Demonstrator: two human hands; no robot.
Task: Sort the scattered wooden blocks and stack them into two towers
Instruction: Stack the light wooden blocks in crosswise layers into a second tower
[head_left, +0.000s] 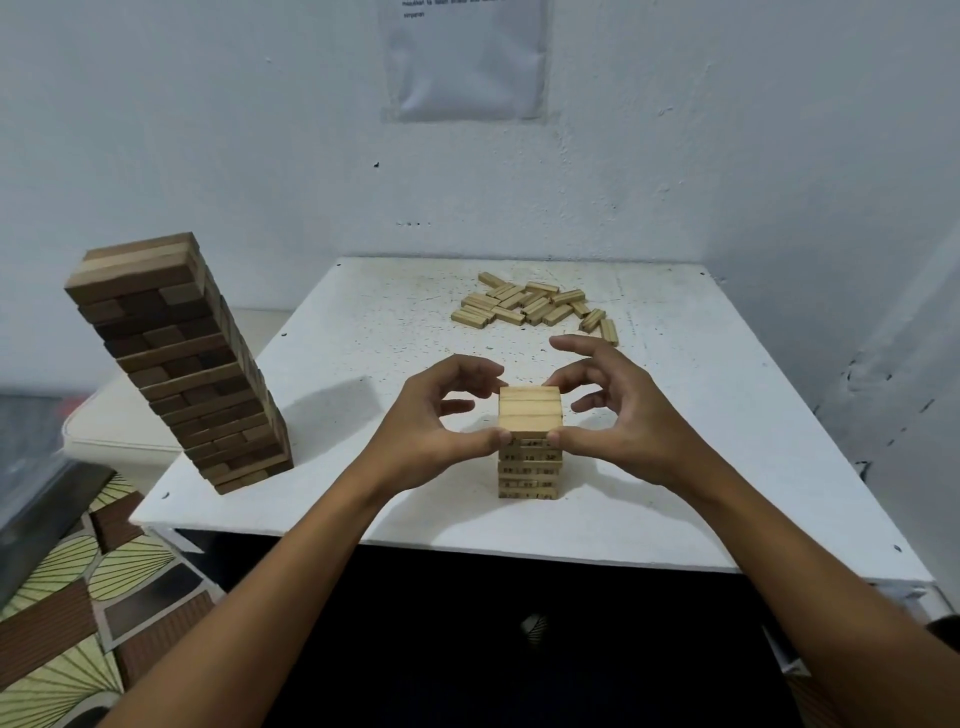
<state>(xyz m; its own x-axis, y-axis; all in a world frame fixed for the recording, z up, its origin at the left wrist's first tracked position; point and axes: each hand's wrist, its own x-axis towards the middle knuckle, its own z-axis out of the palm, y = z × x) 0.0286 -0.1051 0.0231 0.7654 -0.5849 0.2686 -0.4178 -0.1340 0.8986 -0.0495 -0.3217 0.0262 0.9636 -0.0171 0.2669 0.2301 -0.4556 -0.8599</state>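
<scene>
A short tower of light wooden blocks (530, 415) stands near the table's front edge, several layers high, with numbers printed on the block ends. My left hand (434, 428) and my right hand (613, 415) flank its top layer; both thumbs press on the near face and the curled fingers touch the far top edge. A tall tower of darker wooden blocks (179, 364) stands at the table's left front corner and leans in this wide view. Several loose light blocks (530, 305) lie scattered at the back of the table.
The white table (363, 364) sits in a corner, with white walls behind and to the right. A sheet of paper (465, 57) hangs on the back wall. A patterned mat (67, 597) covers the floor to the left.
</scene>
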